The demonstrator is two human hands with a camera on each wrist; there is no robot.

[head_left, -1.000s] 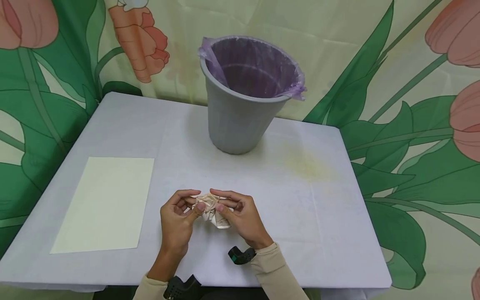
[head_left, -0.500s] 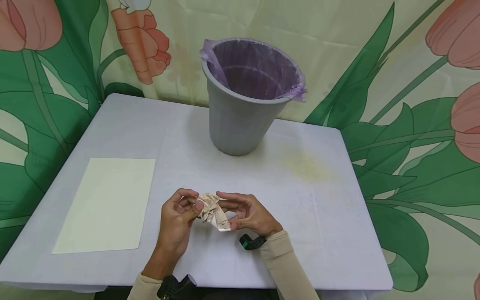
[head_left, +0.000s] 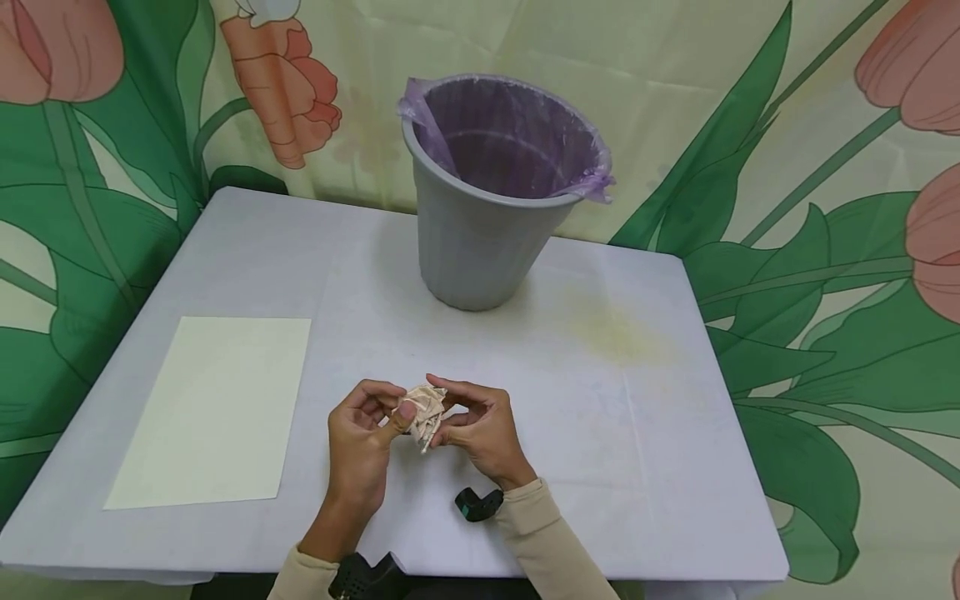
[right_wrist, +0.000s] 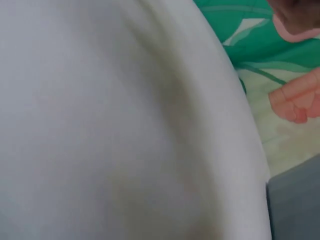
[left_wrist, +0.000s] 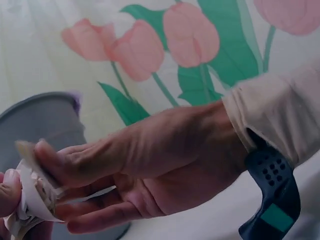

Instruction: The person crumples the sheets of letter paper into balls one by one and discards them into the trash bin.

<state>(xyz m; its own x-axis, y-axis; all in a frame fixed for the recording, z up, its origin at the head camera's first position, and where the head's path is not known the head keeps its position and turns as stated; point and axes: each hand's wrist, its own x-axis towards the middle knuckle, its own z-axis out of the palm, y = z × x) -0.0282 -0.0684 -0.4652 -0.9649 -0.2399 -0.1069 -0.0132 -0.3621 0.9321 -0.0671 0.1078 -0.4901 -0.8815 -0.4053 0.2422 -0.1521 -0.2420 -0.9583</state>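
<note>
We see the wad [head_left: 427, 410], a piece of crumpled cream paper, held between both hands over the near middle of the table [head_left: 637, 467]. The left hand [head_left: 358, 450] pinches its left side, thumb laid on the near face and index finger at the top; the other fingers bend behind, partly hidden. The right hand [head_left: 486, 429] pinches its right side, index finger at the upper edge and thumb at the lower edge. In the left wrist view we note the right thumb pressed on a folded flap of the wad, with lower fingers fairly straight and slightly apart. A narrow tip of the wad points down toward the near edge. Left of the hands, well apart from them, a pale sheet [head_left: 213, 408] lies flat. On the far side we record a grey bin [head_left: 476, 250], standing upright, with a purple liner [head_left: 510, 142] folded over parts of its rim. A faint yellow stain [head_left: 615, 333] marks the white cloth right of the bin. Behind hangs a backdrop [head_left: 652, 92] printed with tulips. Both sleeves are beige, and we see a dark device at each wrist.
</note>
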